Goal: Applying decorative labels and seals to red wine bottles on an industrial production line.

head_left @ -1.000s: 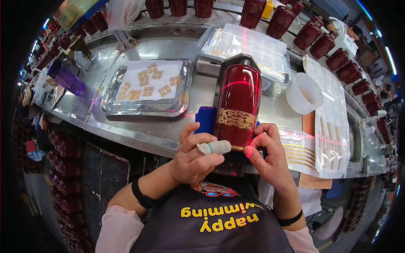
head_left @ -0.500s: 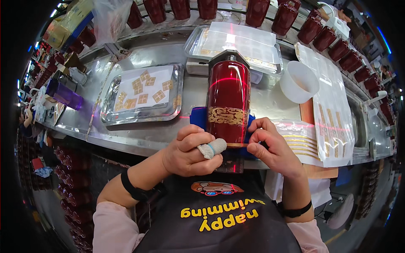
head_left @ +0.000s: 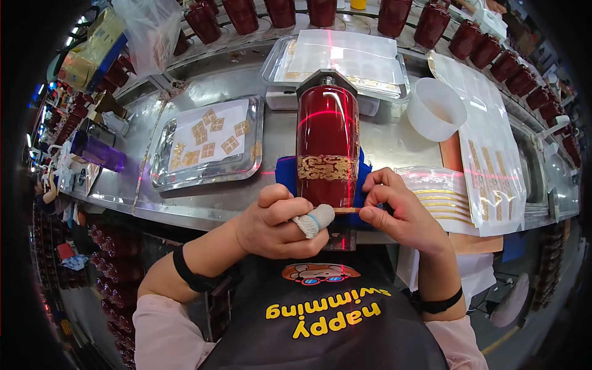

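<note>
While the red lacquered bottle (head_left: 327, 139) lies lengthwise at the near edge of the counter (head_left: 277, 132), propped on a blue cushion (head_left: 285, 174), both hands are right on its near end. It's glossy dark red with a gold patterned band around it, and its capped top points toward the far edge. The left hand (head_left: 280, 223) is curled closed against the bottle's lower left side, and one finger wears a white wrap with a blue ring that presses on the bottom rim. The right hand (head_left: 398, 213) pinches something small and thin at the bottle's lower right edge, fingers closed tight, but I honestly can't tell what it is.

Left of the bottle sits a shiny metal tray (head_left: 209, 143) lined with white paper, with little gold square decals scattered on it. Behind the bottle's top, toward the far edge, there's a second tray (head_left: 343, 61) under clear plastic. A white bowl (head_left: 436, 109) sits to the right of the bottle, well apart from it. Nearer the right hand, just beside it, are clear sheets of gold strip decals (head_left: 441, 198), and a bigger sheet (head_left: 490, 145) runs along the right end. More dark red bottles (head_left: 431, 24) line the far edge.
</note>
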`<act>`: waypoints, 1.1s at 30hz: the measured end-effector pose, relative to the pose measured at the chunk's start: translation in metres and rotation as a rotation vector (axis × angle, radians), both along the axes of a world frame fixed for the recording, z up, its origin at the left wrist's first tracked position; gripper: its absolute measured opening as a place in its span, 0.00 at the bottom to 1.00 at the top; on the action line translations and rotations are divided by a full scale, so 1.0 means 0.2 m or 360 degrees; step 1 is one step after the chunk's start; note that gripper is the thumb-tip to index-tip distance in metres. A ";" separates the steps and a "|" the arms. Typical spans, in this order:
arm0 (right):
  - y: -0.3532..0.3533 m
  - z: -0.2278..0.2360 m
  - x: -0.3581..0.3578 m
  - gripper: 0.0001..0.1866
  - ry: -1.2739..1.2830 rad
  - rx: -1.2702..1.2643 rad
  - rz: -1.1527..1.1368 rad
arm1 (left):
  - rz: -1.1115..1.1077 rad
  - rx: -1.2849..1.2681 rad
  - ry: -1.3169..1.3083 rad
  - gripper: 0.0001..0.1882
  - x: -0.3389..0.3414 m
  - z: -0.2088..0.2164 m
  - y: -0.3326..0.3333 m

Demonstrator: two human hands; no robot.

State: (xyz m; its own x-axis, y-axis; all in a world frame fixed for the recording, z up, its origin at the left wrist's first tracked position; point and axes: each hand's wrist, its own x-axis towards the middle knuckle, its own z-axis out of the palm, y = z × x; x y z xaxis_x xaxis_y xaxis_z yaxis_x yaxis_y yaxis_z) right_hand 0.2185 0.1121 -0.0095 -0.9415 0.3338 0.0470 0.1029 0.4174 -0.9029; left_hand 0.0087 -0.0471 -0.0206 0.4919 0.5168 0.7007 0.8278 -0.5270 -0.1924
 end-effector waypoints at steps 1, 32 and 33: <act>0.00 0.00 0.00 0.11 0.0000 -0.0004 -0.0001 | -0.0001 -0.0027 0.0019 0.09 0.00 0.00 0.00; 0.03 -0.01 0.03 0.11 0.0030 0.0012 -0.0019 | -0.0032 -0.0148 -0.0237 0.11 0.07 -0.02 0.04; 0.04 -0.02 0.03 0.11 0.0026 0.0008 -0.0017 | -0.0042 -0.0166 -0.0225 0.11 0.07 -0.02 0.04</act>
